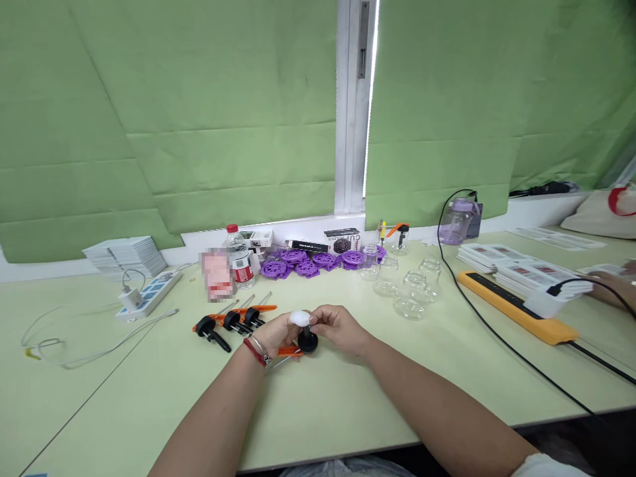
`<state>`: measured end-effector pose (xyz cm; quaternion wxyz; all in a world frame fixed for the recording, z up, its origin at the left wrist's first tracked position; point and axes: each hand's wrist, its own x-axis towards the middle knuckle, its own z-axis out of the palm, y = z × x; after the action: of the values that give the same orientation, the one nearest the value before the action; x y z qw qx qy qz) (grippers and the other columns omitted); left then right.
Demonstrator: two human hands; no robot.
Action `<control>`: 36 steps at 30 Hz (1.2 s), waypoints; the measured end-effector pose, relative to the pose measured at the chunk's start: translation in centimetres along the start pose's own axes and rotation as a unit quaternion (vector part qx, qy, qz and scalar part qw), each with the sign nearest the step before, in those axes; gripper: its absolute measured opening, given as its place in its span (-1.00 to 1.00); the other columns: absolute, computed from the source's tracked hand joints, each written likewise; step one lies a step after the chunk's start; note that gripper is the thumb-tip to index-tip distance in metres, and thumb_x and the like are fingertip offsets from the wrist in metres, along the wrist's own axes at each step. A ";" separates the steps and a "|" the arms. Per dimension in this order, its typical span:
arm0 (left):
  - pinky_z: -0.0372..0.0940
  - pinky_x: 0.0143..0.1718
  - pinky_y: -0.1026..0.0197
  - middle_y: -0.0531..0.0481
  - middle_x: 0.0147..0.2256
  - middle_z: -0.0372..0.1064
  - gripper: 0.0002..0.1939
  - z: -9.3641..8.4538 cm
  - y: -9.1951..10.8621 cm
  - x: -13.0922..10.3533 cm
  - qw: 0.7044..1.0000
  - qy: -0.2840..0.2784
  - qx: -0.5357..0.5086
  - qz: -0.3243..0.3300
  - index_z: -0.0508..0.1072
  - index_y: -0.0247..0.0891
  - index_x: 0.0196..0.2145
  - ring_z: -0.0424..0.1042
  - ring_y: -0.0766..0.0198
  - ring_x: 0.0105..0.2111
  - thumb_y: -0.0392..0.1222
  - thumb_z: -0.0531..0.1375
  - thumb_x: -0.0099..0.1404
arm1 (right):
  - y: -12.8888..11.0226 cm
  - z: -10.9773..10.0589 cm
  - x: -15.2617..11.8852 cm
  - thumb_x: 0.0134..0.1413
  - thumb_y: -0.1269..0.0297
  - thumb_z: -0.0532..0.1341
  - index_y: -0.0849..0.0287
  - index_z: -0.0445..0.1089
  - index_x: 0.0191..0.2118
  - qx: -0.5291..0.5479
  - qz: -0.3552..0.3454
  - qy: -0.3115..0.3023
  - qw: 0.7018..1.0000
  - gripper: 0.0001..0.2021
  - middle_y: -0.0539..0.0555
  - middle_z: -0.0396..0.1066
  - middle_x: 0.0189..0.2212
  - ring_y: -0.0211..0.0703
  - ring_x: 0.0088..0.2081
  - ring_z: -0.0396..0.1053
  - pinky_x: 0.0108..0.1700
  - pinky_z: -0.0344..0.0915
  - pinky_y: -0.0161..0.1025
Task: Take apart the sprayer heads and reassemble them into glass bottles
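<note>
My left hand (274, 333) is closed around a trigger spray head (308, 342) with a round black cap and an orange lever. A smooth white piece (299, 318) sits at its upper end, between my hands. From the other side, my right hand (342, 331) pinches at the black stem just under the white piece; its fingertips partly hide the contact. Just beyond my left hand lie several similar black-and-orange spray heads (233, 322) with thin tubes. Clear glass bottles (410, 305) stand farther back to the right, one fitted with an orange-and-black spray head (400, 232).
Purple plastic parts (308, 265) are heaped at the back, beside a red-capped bottle (242, 262). A white power strip (149, 298) with cables lies left. On the right are an orange power strip (517, 308), a black cable, stacked white cards (539, 271) and another person's hand (613, 289).
</note>
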<state>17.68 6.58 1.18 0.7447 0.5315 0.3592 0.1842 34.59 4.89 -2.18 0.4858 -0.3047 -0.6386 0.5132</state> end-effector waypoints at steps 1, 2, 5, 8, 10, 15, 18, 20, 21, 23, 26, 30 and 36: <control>0.17 -0.69 0.29 0.04 -0.58 0.27 -0.53 0.0 0.0 0.0 1.000 0.005 0.001 0.000 0.34 -0.29 -0.18 0.38 0.18 -0.57 0.01 0.17 -0.03 | -0.1 0.0 0.0 -0.14 0.26 0.30 0.21 0.37 -0.45 -0.011 -0.016 0.003 1.000 -0.86 0.02 0.40 -0.43 -0.26 -0.36 0.32 -0.23 0.24 -0.24; 0.17 -0.69 0.28 0.03 -0.57 0.29 -0.53 0.0 0.0 0.0 1.000 0.009 0.003 -0.001 0.34 -0.29 -0.18 0.39 0.18 -0.57 0.02 0.17 -0.02 | -0.2 0.0 -0.1 -0.13 0.27 0.30 0.21 0.37 -0.46 -0.021 -0.031 0.005 0.999 -0.87 0.04 0.41 -0.41 -0.23 -0.33 0.34 -0.20 0.24 -0.23; 0.18 -0.69 0.28 0.01 -0.53 0.31 -0.51 0.0 0.0 -0.1 1.000 0.020 0.009 -0.003 0.34 -0.28 -0.17 0.40 0.17 -0.56 0.04 0.18 -0.04 | -0.5 0.0 -0.1 -0.11 0.28 0.29 0.20 0.38 -0.51 -0.045 -0.063 0.007 0.997 -0.88 0.07 0.45 -0.38 -0.18 -0.27 0.37 -0.15 0.25 -0.19; 0.18 -0.69 0.28 0.00 -0.52 0.32 -0.49 0.1 0.0 -0.1 1.000 0.022 0.007 -0.003 0.34 -0.28 -0.17 0.40 0.18 -0.56 0.05 0.19 -0.06 | -0.7 0.0 -0.1 -0.11 0.29 0.28 0.20 0.39 -0.52 -0.056 -0.068 0.010 0.996 -0.89 0.07 0.46 -0.39 -0.17 -0.27 0.39 -0.15 0.26 -0.19; 0.18 -0.68 0.28 0.02 -0.54 0.31 -0.48 0.0 0.0 -0.1 1.000 0.013 0.003 -0.002 0.34 -0.28 -0.17 0.39 0.17 -0.55 0.06 0.18 -0.06 | -0.8 -0.1 -0.1 -0.11 0.31 0.28 0.20 0.40 -0.52 -0.058 -0.064 0.012 0.996 -0.90 0.08 0.48 -0.38 -0.16 -0.27 0.40 -0.16 0.26 -0.20; 0.15 -0.69 0.28 0.13 -0.69 0.14 -0.50 0.0 0.0 0.0 1.000 0.008 -0.001 -0.010 0.35 -0.29 -0.18 0.36 0.16 -0.59 0.07 0.19 -0.04 | -0.6 -0.2 0.0 -0.14 0.35 0.28 0.20 0.44 -0.44 -0.073 -0.045 0.018 0.996 -0.94 0.04 0.48 -0.38 -0.21 -0.32 0.38 -0.19 0.27 -0.23; 0.14 -0.69 0.29 0.06 -0.58 0.26 -0.50 0.0 0.0 0.0 1.000 0.005 -0.006 -0.003 0.34 -0.29 -0.18 0.38 0.18 -0.57 0.06 0.20 -0.05 | -0.6 -0.2 0.0 -0.17 0.37 0.29 0.20 0.45 -0.40 -0.082 -0.036 0.017 0.996 -0.89 0.01 0.46 -0.44 -0.24 -0.37 0.35 -0.22 0.27 -0.25; 0.14 -0.70 0.30 0.02 -0.51 0.31 -0.49 0.0 0.0 0.0 1.000 0.004 -0.004 0.001 0.33 -0.28 -0.18 0.39 0.19 -0.56 0.06 0.20 -0.05 | -0.7 -0.2 0.1 -0.18 0.35 0.30 0.20 0.46 -0.43 -0.081 -0.033 0.020 0.996 -0.90 0.00 0.45 -0.47 -0.25 -0.39 0.35 -0.23 0.27 -0.25; 0.13 -0.70 0.30 0.01 -0.49 0.31 -0.49 0.0 0.0 0.0 1.000 0.003 -0.002 0.000 0.33 -0.28 -0.18 0.39 0.18 -0.55 0.07 0.20 -0.05 | -0.7 -0.2 0.1 -0.18 0.33 0.30 0.20 0.46 -0.44 -0.078 -0.031 0.022 0.996 -0.91 0.00 0.45 -0.48 -0.25 -0.39 0.35 -0.23 0.27 -0.25; 0.14 -0.70 0.29 0.00 -0.48 0.31 -0.50 -0.1 0.1 0.0 1.000 0.001 -0.001 -0.006 0.33 -0.28 -0.19 0.40 0.17 -0.54 0.08 0.19 -0.05 | -0.7 -0.2 0.2 -0.18 0.30 0.31 0.21 0.45 -0.47 -0.066 -0.026 0.027 0.997 -0.90 0.01 0.45 -0.48 -0.24 -0.39 0.36 -0.23 0.28 -0.24; 0.17 -0.69 0.28 0.01 -0.50 0.31 -0.51 -0.3 0.0 0.2 1.000 0.005 -0.003 -0.018 0.33 -0.28 -0.20 0.40 0.16 -0.54 0.08 0.17 -0.04 | -0.5 -0.1 0.3 -0.19 0.28 0.32 0.21 0.44 -0.48 -0.041 -0.021 0.031 0.998 -0.88 0.03 0.46 -0.46 -0.22 -0.38 0.37 -0.23 0.29 -0.22; 0.17 -0.68 0.29 0.01 -0.54 0.29 -0.51 -0.5 -0.1 0.4 1.000 -0.005 0.002 -0.022 0.34 -0.29 -0.21 0.41 0.14 -0.53 0.09 0.15 -0.03 | -0.3 -0.1 0.3 -0.17 0.28 0.31 0.22 0.44 -0.43 -0.035 -0.023 0.025 0.999 -0.87 0.04 0.46 -0.42 -0.23 -0.35 0.37 -0.20 0.29 -0.21; 0.17 -0.68 0.28 0.02 -0.56 0.29 -0.48 -0.6 -0.1 0.4 1.000 -0.002 0.000 -0.024 0.34 -0.29 -0.19 0.37 0.17 -0.56 0.08 0.16 -0.08 | -0.9 -0.1 0.1 -0.17 0.45 0.24 0.21 0.42 -0.31 -0.076 -0.018 -0.015 0.997 -0.81 0.01 0.42 -0.40 -0.27 -0.36 0.33 -0.22 0.28 -0.24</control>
<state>17.50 7.14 0.86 0.7499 0.5229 0.3701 0.1655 34.77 4.74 -1.33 0.4605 -0.3218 -0.6884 0.4589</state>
